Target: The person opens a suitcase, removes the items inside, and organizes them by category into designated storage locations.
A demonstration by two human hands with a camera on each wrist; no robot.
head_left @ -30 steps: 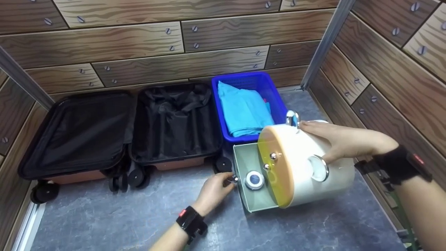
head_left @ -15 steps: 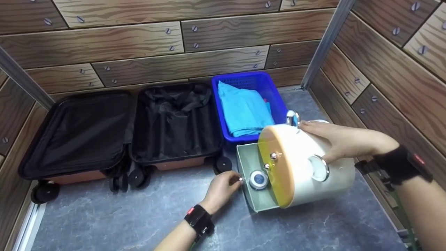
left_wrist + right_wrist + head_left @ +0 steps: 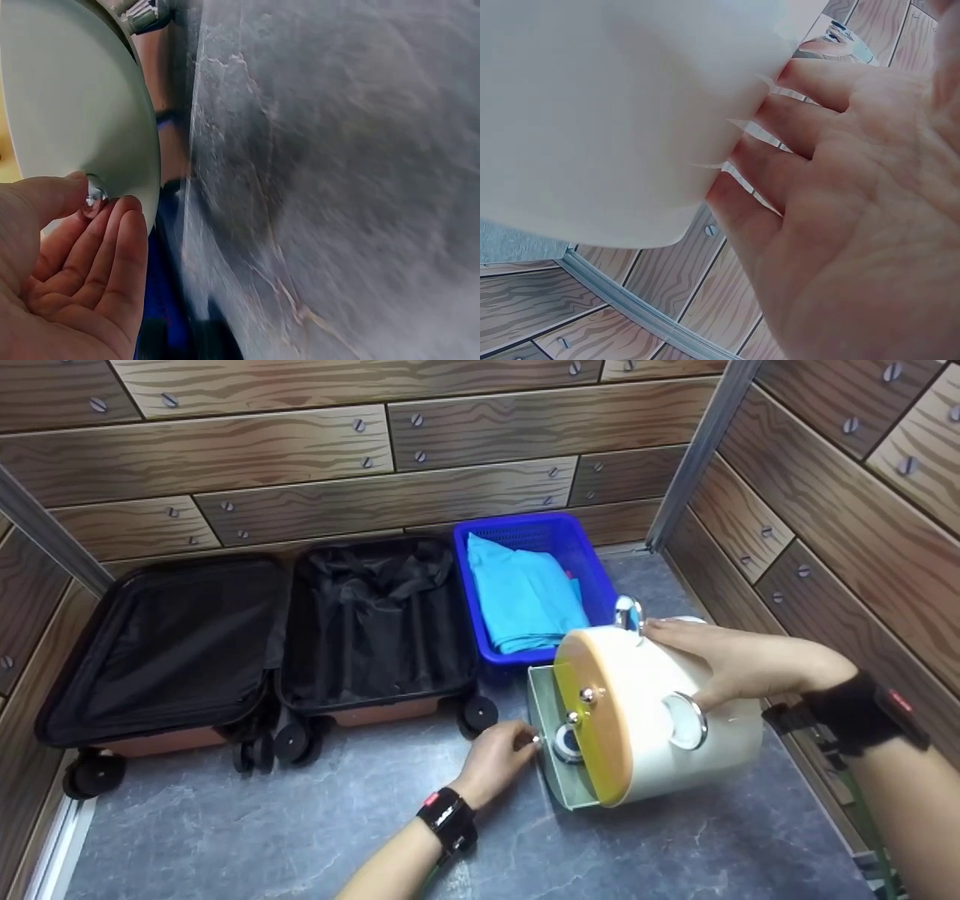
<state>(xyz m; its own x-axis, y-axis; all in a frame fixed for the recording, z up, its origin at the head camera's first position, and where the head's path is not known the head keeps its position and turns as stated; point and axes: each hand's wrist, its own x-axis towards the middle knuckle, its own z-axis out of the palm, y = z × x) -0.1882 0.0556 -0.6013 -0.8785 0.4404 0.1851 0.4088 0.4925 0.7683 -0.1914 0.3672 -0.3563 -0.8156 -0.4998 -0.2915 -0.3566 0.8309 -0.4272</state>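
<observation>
A white storage box (image 3: 675, 769) with an orange rim and a see-through yellow front (image 3: 596, 757) lies on the grey floor at right. Its pale green drawer (image 3: 545, 701) sticks out partway. Inside sits a small round white-and-blue item (image 3: 565, 744), partly behind the yellow front. My left hand (image 3: 496, 761) pinches the drawer's shiny knob (image 3: 95, 197) between thumb and fingers. On top of the box my right hand (image 3: 742, 660) lies with fingers extended, close to the chrome handle (image 3: 628, 613); the right wrist view shows its fingertips against the white shell.
A blue basket (image 3: 466, 585) holding folded light-blue cloth (image 3: 529, 596) stands behind the box. An opened suitcase (image 3: 375, 615) with black lining and wheels lies to the left. Wood-patterned walls (image 3: 300, 450) enclose the floor at the back and sides.
My left hand has moved right, pushing the drawer further into the box. The round item has slid in with it, now partly behind the yellow front. My right hand stays put.
</observation>
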